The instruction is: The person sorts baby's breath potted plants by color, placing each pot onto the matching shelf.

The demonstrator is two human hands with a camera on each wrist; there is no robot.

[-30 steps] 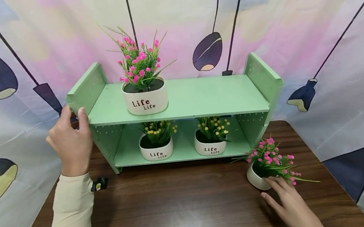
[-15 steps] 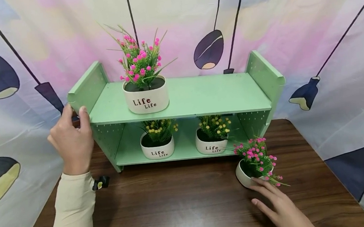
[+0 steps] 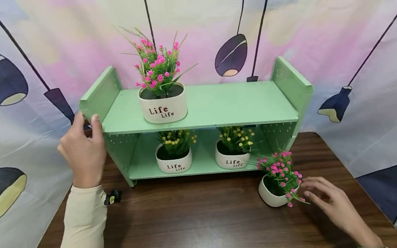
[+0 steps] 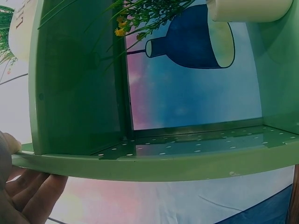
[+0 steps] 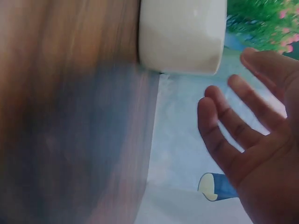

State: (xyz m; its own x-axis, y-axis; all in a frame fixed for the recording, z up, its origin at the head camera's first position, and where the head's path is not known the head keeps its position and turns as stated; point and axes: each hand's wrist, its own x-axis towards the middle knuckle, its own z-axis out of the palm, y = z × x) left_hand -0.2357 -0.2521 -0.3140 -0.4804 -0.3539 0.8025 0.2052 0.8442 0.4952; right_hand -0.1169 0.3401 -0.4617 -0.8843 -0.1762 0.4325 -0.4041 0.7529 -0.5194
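Note:
My left hand (image 3: 84,151) grips the left side panel of a green two-tier shelf (image 3: 236,104); the left wrist view has the thumb on one side of the panel edge (image 4: 154,169) and fingers (image 4: 44,198) on the other. On the table by the shelf's right front corner stands a white pot (image 3: 271,194) of pink artificial flowers (image 3: 283,171). My right hand (image 3: 335,204) is just right of it, fingers spread and slightly bent. In the right wrist view a gap shows between those fingers (image 5: 217,130) and the pot (image 5: 182,37).
A pink-flowered pot (image 3: 164,109) marked "Life" sits on the top tier, left of the middle. Two yellow-flowered pots (image 3: 174,162) stand on the lower tier. A patterned curtain (image 3: 201,4) hangs behind the dark wooden table (image 3: 201,227).
The pink-flowered pot on the table slid left, then stayed put. My right hand came off its front and moved round to its right side. The left hand keeps its grip.

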